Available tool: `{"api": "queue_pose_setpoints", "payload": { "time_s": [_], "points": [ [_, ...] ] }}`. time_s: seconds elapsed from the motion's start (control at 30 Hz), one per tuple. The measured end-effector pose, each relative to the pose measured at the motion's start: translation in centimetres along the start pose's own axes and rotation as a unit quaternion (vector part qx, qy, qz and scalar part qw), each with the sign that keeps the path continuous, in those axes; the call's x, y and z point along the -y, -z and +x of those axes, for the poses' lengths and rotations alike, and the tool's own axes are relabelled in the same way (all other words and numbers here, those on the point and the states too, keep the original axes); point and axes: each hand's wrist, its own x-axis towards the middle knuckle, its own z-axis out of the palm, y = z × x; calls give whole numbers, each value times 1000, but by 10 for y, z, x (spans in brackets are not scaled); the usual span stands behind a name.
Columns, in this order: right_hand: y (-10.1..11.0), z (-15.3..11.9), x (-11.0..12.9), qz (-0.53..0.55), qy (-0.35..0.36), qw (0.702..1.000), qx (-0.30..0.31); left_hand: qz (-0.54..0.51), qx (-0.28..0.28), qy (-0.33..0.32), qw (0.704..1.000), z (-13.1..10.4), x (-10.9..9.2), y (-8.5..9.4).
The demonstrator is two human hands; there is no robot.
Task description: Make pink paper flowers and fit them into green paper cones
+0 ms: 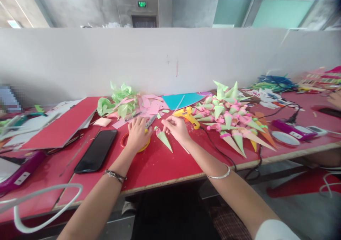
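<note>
My left hand [138,134] lies over a pair of scissors [145,148], fingers spread; their orange and yellow handles and part of the blades show around it. Between my hands a small pale-green paper cone [164,140] with a pink top lies on the red table, its tip toward me. My right hand [176,128] is just right of the cone's top, thumb and fingertips pinched together. Whatever those fingers hold is too small to make out. A yellow glue gun [188,116] lies just behind my right hand.
Finished-looking paper cones [231,112] are heaped at right. Pink paper scraps [149,105] and crumpled green paper [124,99] lie at the back. A black phone [97,151] is left of my hand, near a red board [64,122]. Purple power strips [291,129] and cords border both sides.
</note>
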Motion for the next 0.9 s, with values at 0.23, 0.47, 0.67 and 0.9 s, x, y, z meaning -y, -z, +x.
{"api": "queue_pose_setpoints", "payload": {
  "time_s": [0.23, 0.47, 0.67, 0.9],
  "points": [
    [1, 6, -12, -26, 17, 999, -10, 18, 61, -55, 996, -3, -19, 4],
    [4, 2, -11, -198, -4, 980, 14, 82, 96, -13, 992, -8, -32, -5],
    [5, 1, -12, -277, -18, 960, 40, 29, 120, -6, 992, -9, -34, -9],
    [4, 6, -21, -130, -8, 991, 26, -84, 132, 62, 986, -7, -27, -13]
  ]
}}
